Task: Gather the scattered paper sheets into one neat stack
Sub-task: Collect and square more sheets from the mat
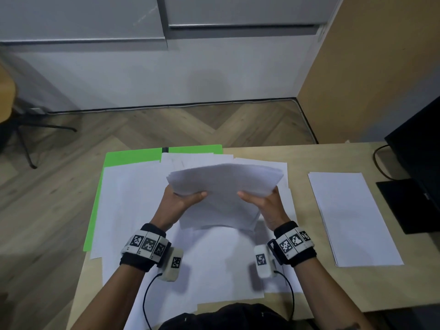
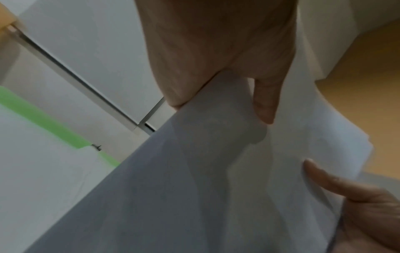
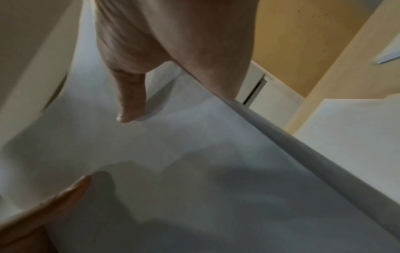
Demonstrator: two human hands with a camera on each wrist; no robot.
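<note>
While the bundle of paper sheets (image 1: 223, 186) is raised above the counter (image 1: 357, 289), each of the hands clamps one side edge: the left hand (image 1: 177, 203) has its thumb on top and fingers curled beneath, and the right hand (image 1: 266, 206) mirrors that hold on the opposite edge. Both wrist views confirm a thumb pressed on the upper face, with the bundle sagging slightly between the two holds. The far edges of the bundle appear fanned and stepped, so the step in hand is judged to be squaring. To do this well, loosen the pinch enough for the sheets to slide, stand the bundle on one long edge, tap it on the counter, then turn it and tap a short edge; too firm a hold would lock the misalignment in. More loose white sheets (image 1: 133, 210) lie overlapped on the counter below, partly covering a bright green folder (image 1: 133, 156), and a separate squared stack (image 1: 352, 217) rests to the right, near a black monitor base (image 1: 409, 203). The paper is thin, matte and flexible, bending readily where unsupported; its smooth faces are likely to slip against each other. The counter is pale wood-effect laminate, flat and hard, suited to tapping edges.
</note>
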